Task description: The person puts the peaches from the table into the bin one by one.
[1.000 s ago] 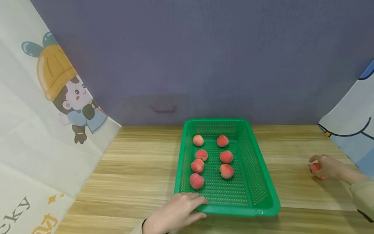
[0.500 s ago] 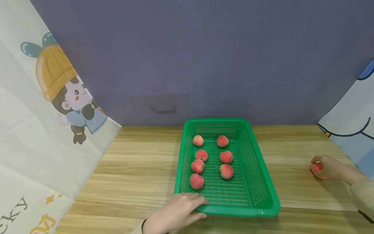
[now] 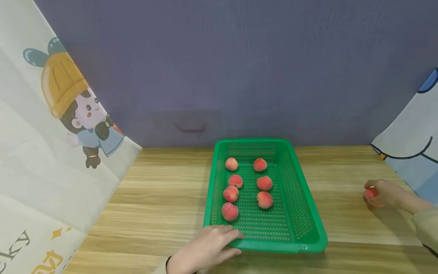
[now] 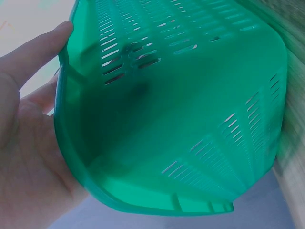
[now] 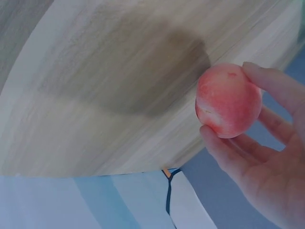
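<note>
A green plastic basket [image 3: 309, 198] stands in the middle of the wooden table, with several red peaches [image 3: 264, 200] lying in two uneven rows inside. My left hand [image 3: 209, 246] grips its near rim close to the left corner. In the left wrist view, the thumb [image 4: 40, 52] is on the rim while other fingers pass behind it. Far to the right of the basket, my right hand [image 3: 388, 195] holds a single peach [image 5: 228, 100] between thumb and fingertips. That peach is low over the table; whether it touches the wood I cannot tell.
Wooden table [image 3: 164, 198] surrounds the basket. A dark grey-blue panel [image 3: 239, 68] rises along the back edge. White sheets with cartoon prints flank it, one with a figure [image 3: 90, 110] on the left, another [image 3: 415, 140] behind my right hand.
The view has shifted very slightly. My right hand still holds the peach in nearly the same place, and my left hand stays on the basket's rim.
</note>
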A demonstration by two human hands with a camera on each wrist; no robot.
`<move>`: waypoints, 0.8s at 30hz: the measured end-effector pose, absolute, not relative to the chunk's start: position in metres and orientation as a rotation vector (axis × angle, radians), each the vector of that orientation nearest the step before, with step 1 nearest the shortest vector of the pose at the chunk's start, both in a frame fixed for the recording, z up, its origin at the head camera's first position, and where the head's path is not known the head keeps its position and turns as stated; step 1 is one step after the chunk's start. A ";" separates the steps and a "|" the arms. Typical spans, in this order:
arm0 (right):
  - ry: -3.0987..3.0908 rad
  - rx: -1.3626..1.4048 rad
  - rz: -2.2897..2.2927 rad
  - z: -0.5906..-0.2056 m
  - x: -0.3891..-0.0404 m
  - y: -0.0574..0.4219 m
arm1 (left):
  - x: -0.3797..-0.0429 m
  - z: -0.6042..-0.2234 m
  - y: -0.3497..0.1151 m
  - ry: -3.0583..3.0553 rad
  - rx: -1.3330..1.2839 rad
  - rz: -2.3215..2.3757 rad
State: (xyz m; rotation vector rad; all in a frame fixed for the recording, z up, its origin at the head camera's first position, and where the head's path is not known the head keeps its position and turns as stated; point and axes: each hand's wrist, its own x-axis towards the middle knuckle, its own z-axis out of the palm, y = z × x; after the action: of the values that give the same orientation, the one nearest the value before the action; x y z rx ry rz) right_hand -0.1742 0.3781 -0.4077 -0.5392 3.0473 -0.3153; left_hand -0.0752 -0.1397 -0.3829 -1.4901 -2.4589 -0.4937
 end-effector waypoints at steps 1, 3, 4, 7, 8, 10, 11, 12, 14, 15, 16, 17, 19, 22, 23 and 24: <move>3.047 -0.542 -0.313 -0.407 -0.174 0.378 | -0.075 -0.383 -0.140 -2.459 -1.489 -0.492; 3.055 -0.552 -0.304 -0.406 -0.173 0.376 | -0.076 -0.383 -0.140 -2.457 -1.489 -0.489; 3.056 -0.559 -0.305 -0.405 -0.173 0.375 | -0.076 -0.383 -0.140 -2.457 -1.490 -0.489; 3.094 -0.641 -0.270 -0.402 -0.173 0.371 | -0.076 -0.383 -0.139 -2.452 -1.494 -0.497; 3.102 -0.663 -0.255 -0.400 -0.173 0.370 | -0.076 -0.383 -0.139 -2.449 -1.496 -0.499; 3.112 -0.701 -0.227 -0.396 -0.173 0.367 | -0.077 -0.383 -0.139 -2.446 -1.499 -0.506; 3.116 -0.717 -0.204 -0.394 -0.174 0.366 | -0.077 -0.383 -0.139 -2.444 -1.499 -0.508; 3.104 -0.718 -0.199 -0.392 -0.174 0.365 | -0.077 -0.383 -0.139 -2.444 -1.500 -0.509; 3.095 -0.704 -0.177 -0.388 -0.175 0.362 | -0.077 -0.383 -0.139 -2.444 -1.497 -0.504; 3.090 -0.693 -0.173 -0.386 -0.175 0.360 | -0.077 -0.383 -0.139 -2.445 -1.496 -0.501; 3.087 -0.678 -0.166 -0.384 -0.176 0.358 | -0.077 -0.383 -0.139 -2.447 -1.494 -0.496; 3.081 -0.676 -0.170 -0.383 -0.176 0.357 | -0.077 -0.383 -0.139 -2.446 -1.491 -0.489; 3.071 -0.654 -0.178 -0.379 -0.176 0.353 | -0.077 -0.383 -0.140 -2.447 -1.489 -0.480; 3.112 -0.732 -0.167 -0.375 -0.177 0.348 | -0.077 -0.383 -0.140 -2.451 -1.487 -0.469; 3.127 -0.761 -0.165 -0.374 -0.177 0.347 | -0.077 -0.384 -0.140 -2.452 -1.487 -0.468; 3.138 -0.768 -0.153 -0.372 -0.177 0.344 | -0.077 -0.384 -0.140 -2.453 -1.488 -0.468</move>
State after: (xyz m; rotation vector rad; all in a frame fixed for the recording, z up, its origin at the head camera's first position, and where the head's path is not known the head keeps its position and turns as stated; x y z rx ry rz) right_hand -0.1767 0.3442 -0.3719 -0.7683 3.1377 -0.1529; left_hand -0.0771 -0.1400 -0.3838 -1.4877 -2.4525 -0.4677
